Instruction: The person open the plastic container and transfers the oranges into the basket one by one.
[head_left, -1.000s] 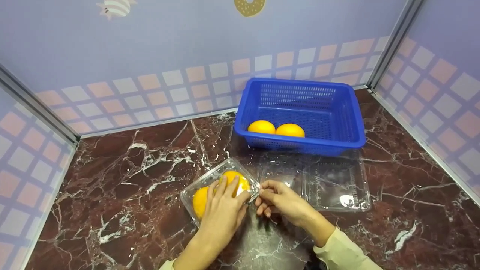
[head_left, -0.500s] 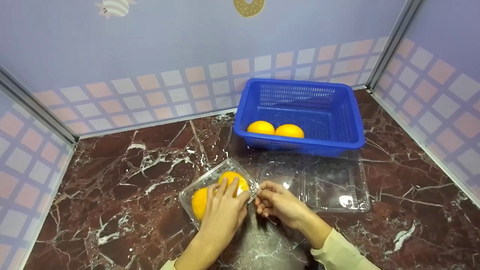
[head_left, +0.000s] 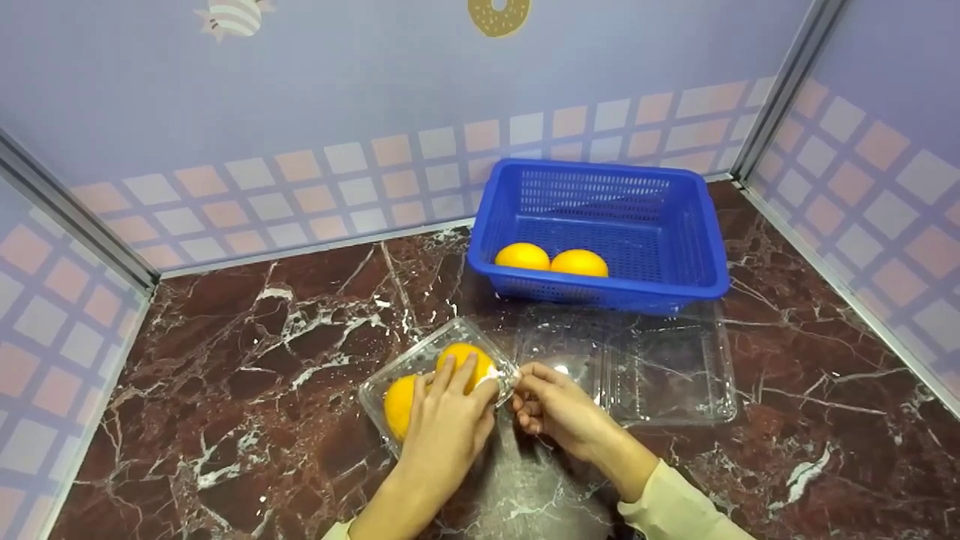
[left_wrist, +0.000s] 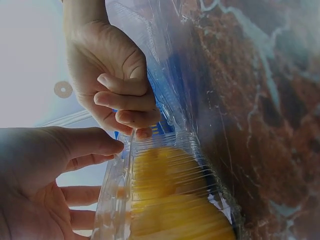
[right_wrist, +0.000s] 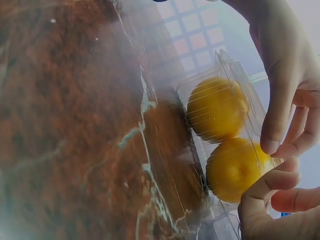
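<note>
A clear plastic clamshell container [head_left: 411,357] sits turned at an angle on the marble-patterned surface, its lid down over the oranges [right_wrist: 215,110] inside. Two oranges show through its ridged side in the right wrist view. My left hand [head_left: 442,427] lies across the lid with fingers stretched out, the thumb [left_wrist: 102,141] at the rim near the right corner. At that corner, thumb and index finger of my right hand [head_left: 566,412] pinch the plastic rim; its other fingers are curled. The fingertips cover the exact spot of the pinch.
Behind stands a blue plastic basket [head_left: 600,288] with two oranges [head_left: 551,260] against its front wall. A second clear clamshell [head_left: 667,367] lies unfolded to the right, near the basket's front. Patterned panels [head_left: 337,180] enclose the back and sides.
My right wrist and forearm have shifted slightly left, the fingers staying at the container's corner. The left hand and the container have hardly moved.
</note>
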